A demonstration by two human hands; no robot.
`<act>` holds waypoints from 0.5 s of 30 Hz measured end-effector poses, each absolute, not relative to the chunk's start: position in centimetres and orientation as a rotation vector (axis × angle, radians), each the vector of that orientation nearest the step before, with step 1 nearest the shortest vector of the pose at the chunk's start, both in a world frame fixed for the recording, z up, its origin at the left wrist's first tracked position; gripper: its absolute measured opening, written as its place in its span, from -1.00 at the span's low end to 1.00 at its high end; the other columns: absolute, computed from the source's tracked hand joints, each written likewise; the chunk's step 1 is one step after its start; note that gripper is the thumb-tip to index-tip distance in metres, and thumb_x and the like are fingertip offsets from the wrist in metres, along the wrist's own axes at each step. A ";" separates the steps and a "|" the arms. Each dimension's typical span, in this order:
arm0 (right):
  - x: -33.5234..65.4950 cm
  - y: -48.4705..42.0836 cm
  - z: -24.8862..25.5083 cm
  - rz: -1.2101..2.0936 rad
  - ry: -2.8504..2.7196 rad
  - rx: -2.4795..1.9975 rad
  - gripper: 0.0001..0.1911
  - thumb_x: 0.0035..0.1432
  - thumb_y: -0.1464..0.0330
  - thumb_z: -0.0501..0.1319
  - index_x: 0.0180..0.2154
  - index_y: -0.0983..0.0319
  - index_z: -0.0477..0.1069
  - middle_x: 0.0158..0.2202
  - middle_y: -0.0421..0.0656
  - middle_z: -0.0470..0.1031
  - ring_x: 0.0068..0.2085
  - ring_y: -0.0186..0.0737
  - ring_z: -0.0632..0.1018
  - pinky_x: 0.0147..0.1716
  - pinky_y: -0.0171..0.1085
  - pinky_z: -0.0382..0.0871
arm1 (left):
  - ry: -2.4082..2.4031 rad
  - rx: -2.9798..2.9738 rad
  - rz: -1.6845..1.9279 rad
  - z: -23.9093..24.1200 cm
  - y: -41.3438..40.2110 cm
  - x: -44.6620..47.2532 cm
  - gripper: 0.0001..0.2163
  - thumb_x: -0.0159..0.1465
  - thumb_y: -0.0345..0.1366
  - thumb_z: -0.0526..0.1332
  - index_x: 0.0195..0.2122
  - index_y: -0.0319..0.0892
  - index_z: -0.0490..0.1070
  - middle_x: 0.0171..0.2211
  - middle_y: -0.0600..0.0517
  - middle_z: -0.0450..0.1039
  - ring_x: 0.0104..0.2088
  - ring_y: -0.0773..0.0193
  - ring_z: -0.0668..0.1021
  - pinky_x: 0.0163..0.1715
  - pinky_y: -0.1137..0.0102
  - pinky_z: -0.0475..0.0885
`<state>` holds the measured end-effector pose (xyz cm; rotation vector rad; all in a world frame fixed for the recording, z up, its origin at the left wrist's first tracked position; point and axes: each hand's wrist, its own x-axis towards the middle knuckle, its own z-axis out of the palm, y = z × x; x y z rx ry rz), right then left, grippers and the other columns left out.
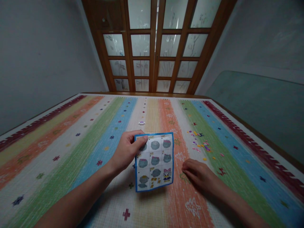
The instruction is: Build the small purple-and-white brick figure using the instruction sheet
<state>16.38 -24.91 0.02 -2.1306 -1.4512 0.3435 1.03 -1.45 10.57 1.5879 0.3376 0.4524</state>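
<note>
My left hand (127, 150) grips the left edge of a blue-bordered sticker sheet (155, 161), thumb on top, holding it a little above the striped mat. The sheet shows a three-by-three grid of grey round figures, with one coloured figure at its lower right. My right hand (199, 174) rests on the mat just right of the sheet, fingers bent and pressed down onto the surface; I cannot make out anything under them. Small loose coloured sticker pieces (201, 144) lie scattered beyond the right hand.
A striped multicoloured mat (71, 152) covers the floor. A wooden door with frosted glass panes (154, 47) stands at the far end. A grey-green panel (261, 104) leans along the right wall. One small piece (142, 123) lies mid-mat.
</note>
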 end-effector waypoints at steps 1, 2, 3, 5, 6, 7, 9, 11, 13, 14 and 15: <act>16.4 -24.9 0.2 0.345 -1.433 -2.142 -0.79 0.19 0.39 0.02 -0.42 0.22 0.39 -0.39 -0.12 0.50 -0.35 -0.24 0.49 -0.33 -0.27 0.35 | 0.340 1.589 0.453 10.6 -1.4 1.0 -0.76 0.08 -0.18 0.19 -0.62 -0.21 0.27 -0.70 0.14 0.23 -0.69 0.45 0.28 -0.73 0.54 0.13; 16.4 -25.0 0.4 0.355 -1.411 -2.149 -0.80 0.19 0.37 0.04 -0.40 0.22 0.40 -0.39 -0.12 0.51 -0.35 -0.24 0.50 -0.32 -0.28 0.36 | 0.340 1.590 0.450 10.6 -1.5 1.0 -0.76 0.08 -0.18 0.19 -0.62 -0.21 0.27 -0.70 0.14 0.23 -0.70 0.45 0.28 -0.73 0.54 0.12; 16.5 -25.0 0.6 0.371 -1.392 -2.151 -0.81 0.19 0.36 0.05 -0.38 0.21 0.42 -0.38 -0.13 0.53 -0.35 -0.24 0.51 -0.32 -0.28 0.36 | 0.341 1.588 0.448 10.6 -1.5 1.0 -0.76 0.08 -0.17 0.19 -0.62 -0.21 0.27 -0.70 0.15 0.22 -0.70 0.45 0.27 -0.74 0.54 0.12; 17.0 -25.2 1.1 0.388 -1.362 -2.150 -0.80 0.18 0.33 0.06 -0.37 0.20 0.44 -0.38 -0.13 0.55 -0.35 -0.25 0.53 -0.32 -0.30 0.37 | 0.344 1.584 0.446 10.7 -1.5 1.0 -0.76 0.08 -0.18 0.19 -0.62 -0.21 0.27 -0.71 0.15 0.22 -0.71 0.46 0.27 -0.74 0.54 0.11; 17.4 -25.4 1.3 0.372 -1.343 -2.156 -0.80 0.17 0.32 0.06 -0.38 0.20 0.44 -0.39 -0.13 0.55 -0.36 -0.25 0.54 -0.33 -0.30 0.37 | 0.345 1.586 0.443 10.7 -1.5 1.0 -0.76 0.07 -0.18 0.19 -0.62 -0.21 0.27 -0.71 0.15 0.22 -0.71 0.46 0.27 -0.74 0.54 0.11; 18.0 -25.6 1.5 0.337 -1.315 -2.168 -0.79 0.15 0.30 0.07 -0.40 0.20 0.45 -0.41 -0.14 0.55 -0.38 -0.24 0.54 -0.36 -0.31 0.37 | 0.345 1.587 0.441 10.8 -1.5 1.0 -0.76 0.07 -0.18 0.19 -0.62 -0.21 0.27 -0.71 0.15 0.22 -0.71 0.46 0.26 -0.74 0.54 0.11; 19.7 -26.2 1.9 0.215 -1.219 -2.208 -0.78 0.10 0.27 0.08 -0.44 0.19 0.44 -0.45 -0.13 0.55 -0.42 -0.22 0.53 -0.39 -0.30 0.37 | 0.346 1.589 0.443 10.7 -1.5 1.0 -0.76 0.07 -0.17 0.19 -0.62 -0.21 0.27 -0.71 0.15 0.22 -0.71 0.46 0.27 -0.74 0.54 0.12; 21.8 -27.1 2.1 0.067 -1.084 -2.259 -0.78 0.03 0.23 0.10 -0.46 0.20 0.44 -0.46 -0.12 0.54 -0.44 -0.19 0.53 -0.40 -0.28 0.37 | 0.348 1.591 0.444 10.7 -1.5 1.0 -0.75 0.08 -0.17 0.19 -0.62 -0.22 0.27 -0.70 0.15 0.23 -0.70 0.45 0.27 -0.73 0.54 0.13; 24.2 -28.4 2.1 -0.032 -0.919 -2.347 -0.77 -0.03 0.20 0.11 -0.45 0.20 0.43 -0.49 -0.12 0.52 -0.46 -0.15 0.52 -0.43 -0.25 0.36 | 0.352 1.592 0.448 10.6 -1.4 1.1 -0.75 0.08 -0.16 0.18 -0.61 -0.22 0.27 -0.70 0.15 0.23 -0.69 0.45 0.28 -0.72 0.54 0.13; 25.4 -29.1 2.0 -0.067 -0.834 -2.392 -0.77 -0.05 0.20 0.12 -0.46 0.21 0.42 -0.50 -0.10 0.53 -0.46 -0.13 0.52 -0.44 -0.23 0.36 | 0.354 1.594 0.449 10.5 -1.3 1.1 -0.75 0.08 -0.16 0.18 -0.62 -0.22 0.27 -0.70 0.15 0.22 -0.69 0.45 0.27 -0.72 0.54 0.13; 26.5 -29.8 1.8 -0.099 -0.762 -2.425 -0.78 -0.07 0.21 0.11 -0.46 0.21 0.42 -0.49 -0.09 0.54 -0.45 -0.10 0.53 -0.43 -0.21 0.37 | 0.356 1.594 0.451 10.5 -1.3 1.1 -0.75 0.08 -0.16 0.18 -0.62 -0.22 0.27 -0.70 0.15 0.22 -0.69 0.45 0.27 -0.72 0.54 0.13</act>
